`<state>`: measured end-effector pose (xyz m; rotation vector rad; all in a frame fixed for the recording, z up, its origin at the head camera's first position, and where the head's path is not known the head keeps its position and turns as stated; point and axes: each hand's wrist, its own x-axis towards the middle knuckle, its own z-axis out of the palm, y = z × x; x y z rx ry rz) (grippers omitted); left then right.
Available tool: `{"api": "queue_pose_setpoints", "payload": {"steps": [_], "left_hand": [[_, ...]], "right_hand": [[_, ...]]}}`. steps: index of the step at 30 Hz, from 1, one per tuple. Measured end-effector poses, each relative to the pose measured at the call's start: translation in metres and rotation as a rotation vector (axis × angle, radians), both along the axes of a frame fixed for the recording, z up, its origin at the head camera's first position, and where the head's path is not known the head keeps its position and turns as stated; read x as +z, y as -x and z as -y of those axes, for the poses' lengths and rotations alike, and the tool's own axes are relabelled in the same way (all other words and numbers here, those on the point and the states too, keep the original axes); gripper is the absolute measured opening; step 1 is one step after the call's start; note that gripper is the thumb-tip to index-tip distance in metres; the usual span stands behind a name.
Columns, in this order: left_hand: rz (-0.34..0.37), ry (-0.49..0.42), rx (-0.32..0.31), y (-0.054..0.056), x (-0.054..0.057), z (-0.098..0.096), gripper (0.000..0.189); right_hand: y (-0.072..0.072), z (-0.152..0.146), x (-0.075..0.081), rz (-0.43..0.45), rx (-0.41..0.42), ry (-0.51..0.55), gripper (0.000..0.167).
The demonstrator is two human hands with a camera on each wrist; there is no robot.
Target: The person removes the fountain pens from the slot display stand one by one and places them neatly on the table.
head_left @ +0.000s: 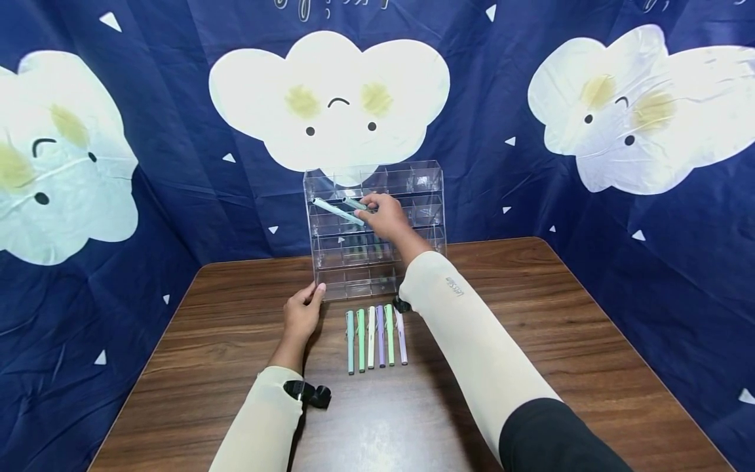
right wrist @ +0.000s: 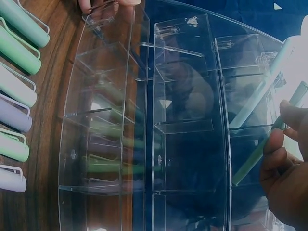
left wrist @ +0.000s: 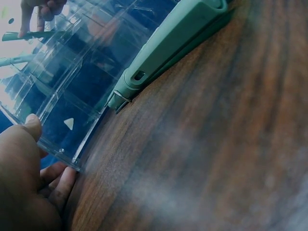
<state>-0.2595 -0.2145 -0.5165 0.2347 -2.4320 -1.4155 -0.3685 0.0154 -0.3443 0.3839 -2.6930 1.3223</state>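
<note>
A clear acrylic rack with tiers of small compartments stands upright toward the back of the table. My right hand pinches a green-teal pen between thumb and fingers, its lower end inside a compartment of the second tier from the top. In the compartment to its left, a light blue pen leans at a slant. Down at the rack's lower left corner, my left hand grips the edge, thumb on the front and fingers around the side.
In front of the rack, several pens lie side by side on the wooden table, among them a teal pen, a purple pen and a white pen. A blue curtain with white clouds hangs behind.
</note>
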Motion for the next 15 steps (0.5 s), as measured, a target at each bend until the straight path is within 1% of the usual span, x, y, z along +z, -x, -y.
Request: {"api": "queue_pose_setpoints", "payload": {"steps": [4,15], "left_hand": [[0.007,0.002,-0.003,0.0002,0.0002,0.0004,0.049],[0.011,0.009,-0.008,-0.001,0.0002,0.0003,0.049]], "right_hand": [[-0.0007,0.0014,0.0009,-0.005,-0.007,-0.019,0.039],[-0.0005,0.005,-0.0009,0.014,-0.038,-0.007,0.039]]}}
